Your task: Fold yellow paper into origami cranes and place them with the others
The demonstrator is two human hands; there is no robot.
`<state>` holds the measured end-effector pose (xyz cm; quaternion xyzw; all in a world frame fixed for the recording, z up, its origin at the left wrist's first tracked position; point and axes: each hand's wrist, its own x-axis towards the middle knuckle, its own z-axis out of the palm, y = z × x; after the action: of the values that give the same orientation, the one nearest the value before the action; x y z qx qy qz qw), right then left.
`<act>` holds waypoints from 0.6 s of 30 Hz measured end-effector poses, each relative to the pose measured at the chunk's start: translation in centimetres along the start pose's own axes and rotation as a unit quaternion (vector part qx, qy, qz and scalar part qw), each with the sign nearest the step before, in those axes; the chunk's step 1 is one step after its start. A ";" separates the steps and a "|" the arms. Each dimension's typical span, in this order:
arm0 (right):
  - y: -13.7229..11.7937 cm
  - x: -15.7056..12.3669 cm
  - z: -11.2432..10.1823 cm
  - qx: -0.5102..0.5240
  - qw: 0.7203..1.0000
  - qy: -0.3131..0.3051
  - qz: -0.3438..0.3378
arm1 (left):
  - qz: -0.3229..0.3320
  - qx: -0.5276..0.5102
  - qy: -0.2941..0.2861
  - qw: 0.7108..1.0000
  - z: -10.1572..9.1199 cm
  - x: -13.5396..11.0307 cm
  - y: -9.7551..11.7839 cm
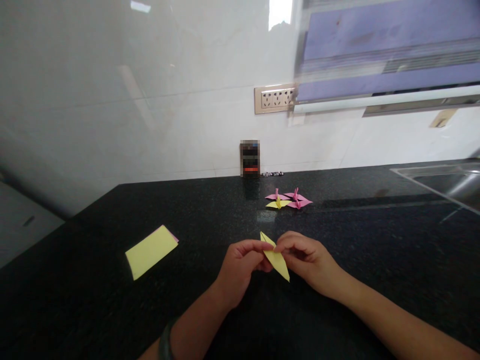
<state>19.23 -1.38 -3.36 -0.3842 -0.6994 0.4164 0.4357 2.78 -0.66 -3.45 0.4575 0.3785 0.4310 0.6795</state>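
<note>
A folded yellow paper piece (276,259), narrow and pointed at both ends, is held just above the black countertop (112,300). My left hand (240,265) pinches it from the left with fingers closed. My right hand (305,260) pinches it from the right, fingers curled over its upper end. Both hands meet at the paper's middle.
A stack of yellow paper sheets (150,250) with a pink edge lies to the left. Finished folded paper cranes, pink and yellow (287,199), sit farther back. A small dark box (249,158) stands against the wall under a socket strip (274,99). A sink (446,182) is at the right.
</note>
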 end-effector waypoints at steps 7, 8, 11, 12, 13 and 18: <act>-0.2 0.2 -0.5 -0.072 0.997 -0.017 -0.023 | -0.005 0.054 -0.007 0.999 0.2 -0.2 0.8; -0.3 0.2 -0.6 -0.081 0.996 -0.017 -0.023 | -0.004 0.063 -0.004 0.998 0.3 -0.2 1.0; -0.6 0.3 -0.5 -0.108 0.994 -0.013 -0.006 | -0.005 0.062 0.001 0.998 0.6 -0.3 1.2; -0.7 0.3 -0.5 -0.116 0.993 -0.012 0.001 | -0.008 0.053 -0.004 0.999 0.7 -0.3 1.1; -0.7 0.3 -0.4 -0.122 0.992 -0.010 0.008 | -0.010 0.043 -0.009 0.999 0.7 -0.3 1.0; -0.7 0.1 -0.2 -0.136 0.991 0.001 0.016 | 0.004 0.048 -0.020 0.999 0.5 -0.1 0.4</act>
<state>19.23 -1.50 -2.63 -0.4514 -0.7431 0.3238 0.3732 3.16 -0.82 -2.94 0.4995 0.3835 0.4056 0.6625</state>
